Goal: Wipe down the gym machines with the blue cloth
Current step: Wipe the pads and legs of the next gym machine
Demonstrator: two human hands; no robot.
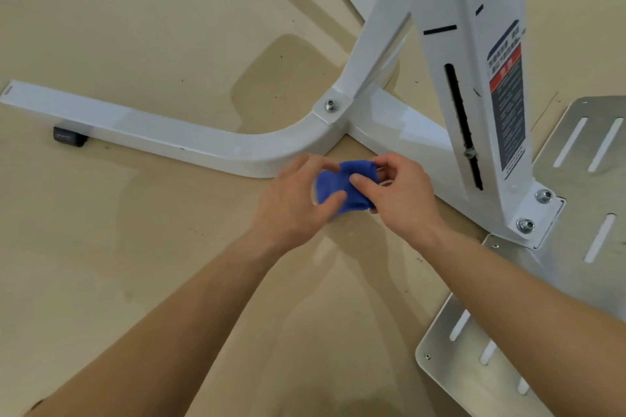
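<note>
Both bare forearms reach forward and down over the tan floor point(135, 27), the hands meeting just in front of the white machine frame point(189, 137). Between them sits the blue cloth point(342, 184), bunched up and held off the floor, close to the curved bend of the frame's base tube but not touching it as far as I can see. The left hand point(294, 200) curls around the cloth's left side, thumb pressed on top. The right hand point(403, 193) pinches the cloth's right edge between thumb and curled fingers. A slotted metal plate point(576, 264) lies by the right forearm, beneath the upright post point(474, 54).
</note>
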